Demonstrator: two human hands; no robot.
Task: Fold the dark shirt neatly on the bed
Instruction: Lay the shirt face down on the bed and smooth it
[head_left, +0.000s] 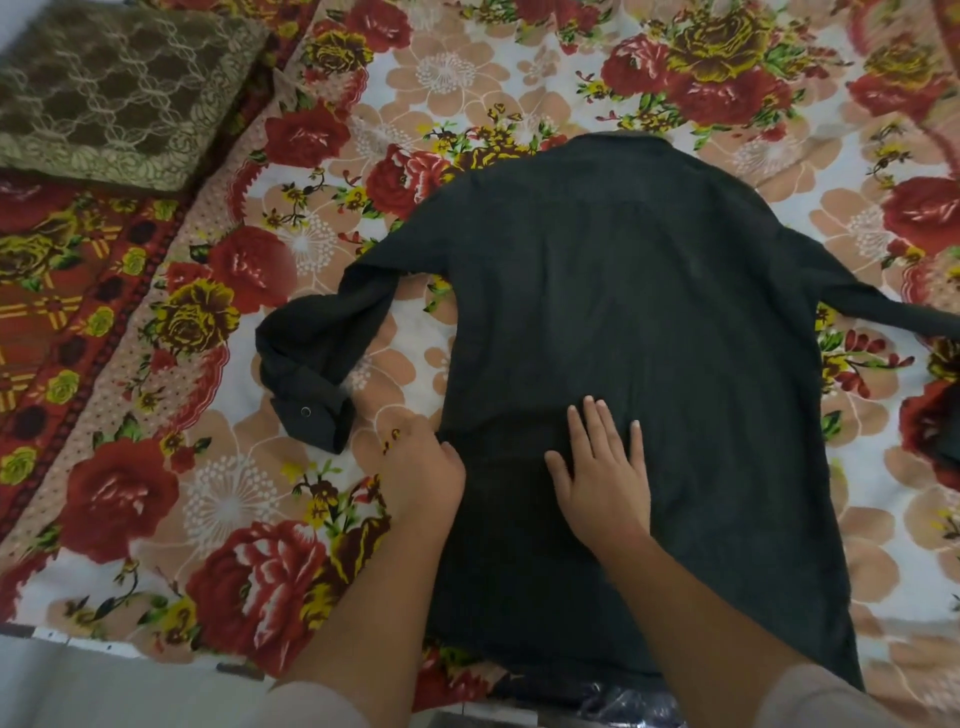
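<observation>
The dark shirt (623, 322) lies back-up and spread flat on the bed, collar at the far end. Its left sleeve (317, 364) is bent and crumpled, cuff with a snap button turned toward me. The right sleeve (872, 306) stretches out to the frame's right edge. My left hand (423, 470) sits at the shirt's left side edge, fingers curled under the cloth so the fingertips are hidden. My right hand (602, 478) rests flat on the lower back of the shirt, fingers apart, palm down.
The floral bedsheet (218, 499) in red, tan and white covers the bed. A brown patterned cushion (109, 88) lies at the far left corner. The bed's near edge (130, 649) runs along the bottom left. A dark item (935, 431) shows at the right edge.
</observation>
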